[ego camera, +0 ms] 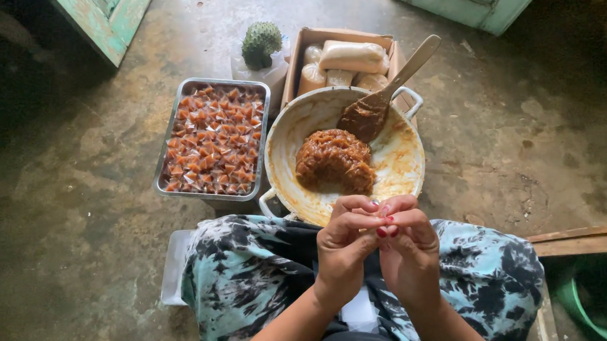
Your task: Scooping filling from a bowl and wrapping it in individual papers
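At six o'clock in the view, above our lap, we bring both hands together, fingertips meeting. Our left hand (343, 249) curls its fingers inward, and our right hand (407, 249) presses against it, red-painted nails touching at the meeting point. Both grips are pinched closed on something small between the fingertips, but it is hidden by the fingers and we cannot tell what it is.

Just beyond our hands, toward twelve o'clock, a round enamel pan (402, 158) with two handles sits on the concrete floor (71, 208), its near rim touching our patterned trousers (254, 274). A mound of sticky brown paste (335, 161) lies at its middle, and the pan's inner wall is smeared with the same. A wooden spatula (390, 89) leans across the far rim toward one o'clock, its blade coated in paste.

At ten o'clock from the pan, just beside it, a rectangular metal tray (167, 155) holds many small wrapped brown sweets (214, 137). Behind the pan at twelve o'clock stands an open cardboard box (302, 46) with pale wrapped bundles (352, 55) inside. Left of the box a green spiky soursop (260, 44) rests on a clear bag.
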